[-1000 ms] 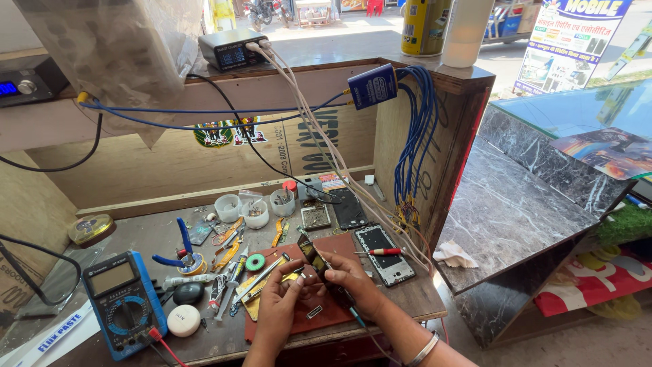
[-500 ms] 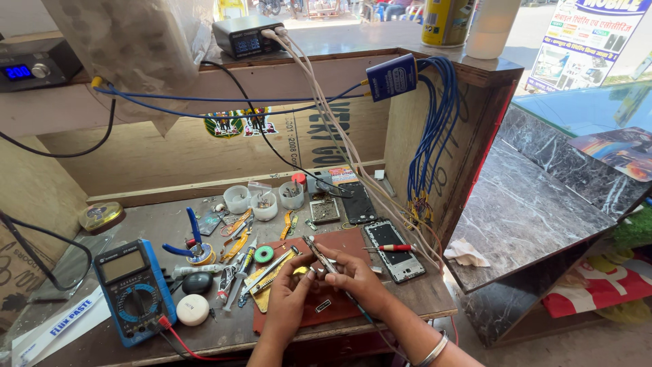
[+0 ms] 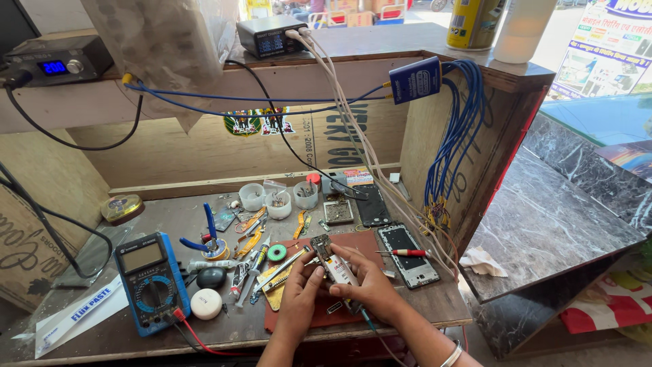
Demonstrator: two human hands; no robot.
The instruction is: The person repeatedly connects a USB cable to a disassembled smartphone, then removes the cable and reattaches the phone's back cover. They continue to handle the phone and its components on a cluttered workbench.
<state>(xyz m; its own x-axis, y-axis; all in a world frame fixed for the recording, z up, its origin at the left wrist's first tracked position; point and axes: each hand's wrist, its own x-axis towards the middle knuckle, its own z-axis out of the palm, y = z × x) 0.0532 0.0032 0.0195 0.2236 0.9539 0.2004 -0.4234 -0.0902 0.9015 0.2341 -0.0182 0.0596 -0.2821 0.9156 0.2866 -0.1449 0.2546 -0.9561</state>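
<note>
Near the front edge of the tabletop (image 3: 136, 340), your left hand (image 3: 297, 292) and right hand (image 3: 370, 289) meet over a dark red work mat (image 3: 367, 243). Both sets of fingers are curled closed around a small phone circuit board (image 3: 333, 264), which is lifted slightly above the mat and tilted, its far end pointing toward the back of the tabletop. Left of your hands lie a round white puck (image 3: 205, 304) and a blue multimeter (image 3: 151, 282) with a red lead. Just right of the mat rests an opened phone frame (image 3: 407, 257) with a red-handled screwdriver (image 3: 404, 252) across it. Farther back, at mid-tabletop, are a green tape roll (image 3: 276, 253) and blue-handled pliers (image 3: 207, 234). Along the back edge stand three small clear cups (image 3: 278, 202). A bundle of blue cables (image 3: 455, 136) hangs at the right wall.
</note>
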